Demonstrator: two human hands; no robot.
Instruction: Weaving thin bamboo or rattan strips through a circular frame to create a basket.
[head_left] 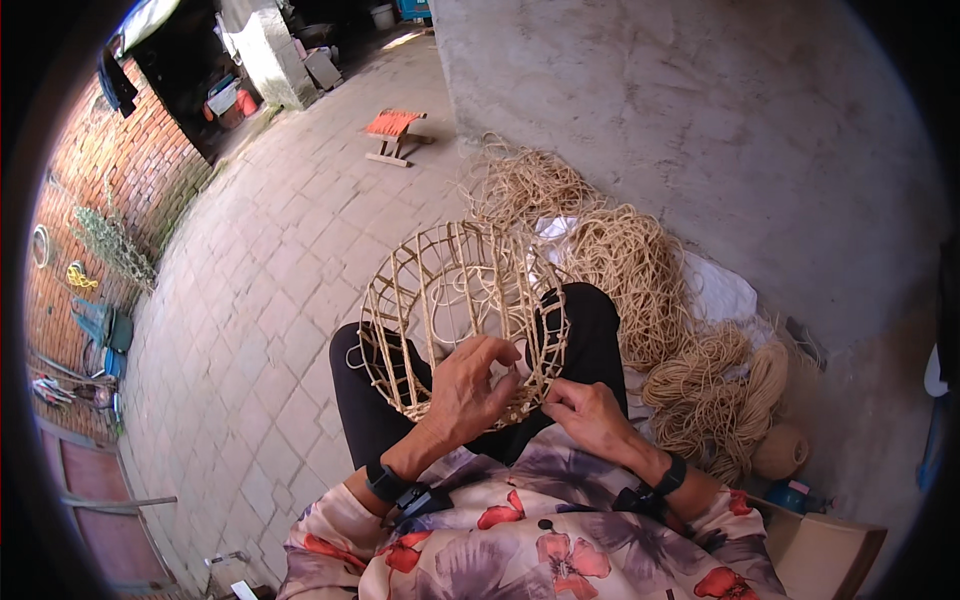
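An open round basket frame (429, 312), made of tan cord over thin ribs, sits tilted on my lap between my knees. Over its near side lies my left hand (468, 385), thumb and forefinger curled toward each other in a pinch; what is between the tips is too small to make out. Just to the right, my right hand (588, 412) pinches at the frame's near right rim, its fingertips closed on something hidden. Loose loops of pale cord show through the open lattice.
Large tangled heaps of tan cord (630, 260) lie on my right along the grey wall (700, 120), partly over white sheeting (718, 290). A wound ball of cord (780, 450) sits nearer. Ahead on the paving stands a small orange-topped folding stool (393, 123).
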